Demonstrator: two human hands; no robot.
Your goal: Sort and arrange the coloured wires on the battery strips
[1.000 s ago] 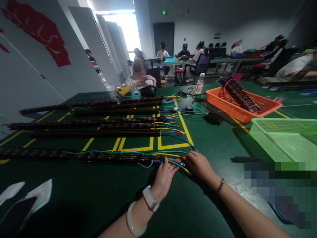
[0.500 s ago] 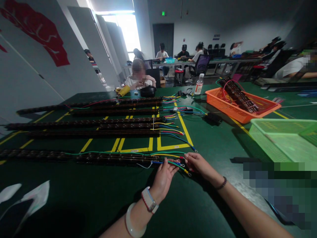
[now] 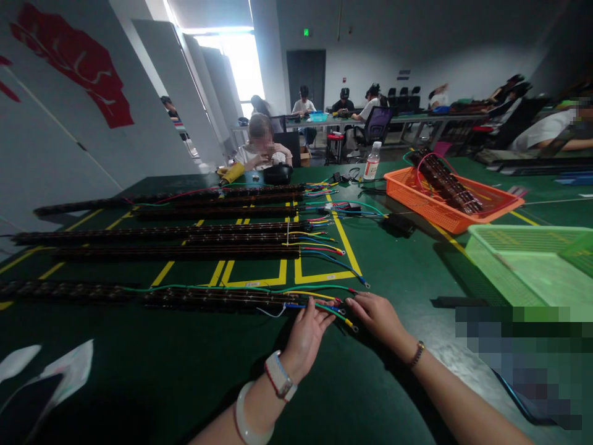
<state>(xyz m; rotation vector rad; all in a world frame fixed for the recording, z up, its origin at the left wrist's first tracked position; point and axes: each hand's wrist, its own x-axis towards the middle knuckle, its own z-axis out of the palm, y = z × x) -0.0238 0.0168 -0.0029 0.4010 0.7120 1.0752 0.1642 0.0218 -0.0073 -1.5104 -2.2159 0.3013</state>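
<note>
Coloured wires with ring terminals [image 3: 351, 325] come out of the right end of the nearest dark harness bundle [image 3: 217, 296]. My left hand [image 3: 309, 337] is under and around these wires, thumb on top, pinching the blue and green ones. My right hand [image 3: 377, 315] is at the wire tips, thumb and forefinger close together by a red-sleeved end; what lies between them is too small to make out. A white cable tie [image 3: 273, 311] sticks out from the bundle. More dark bundles [image 3: 185, 252] lie parallel behind, their wire ends pointing right.
An orange basket [image 3: 417, 204] holding a dark bundle and a green basket [image 3: 523, 266] stand at the right. A bottle [image 3: 372, 162] is farther back. White packets [image 3: 69, 371] lie at the lower left. A person [image 3: 262, 145] sits across the table.
My right hand has shifted slightly, and the green wire's red-sleeved end now shows above its fingers. My left hand has stayed at the wires.
</note>
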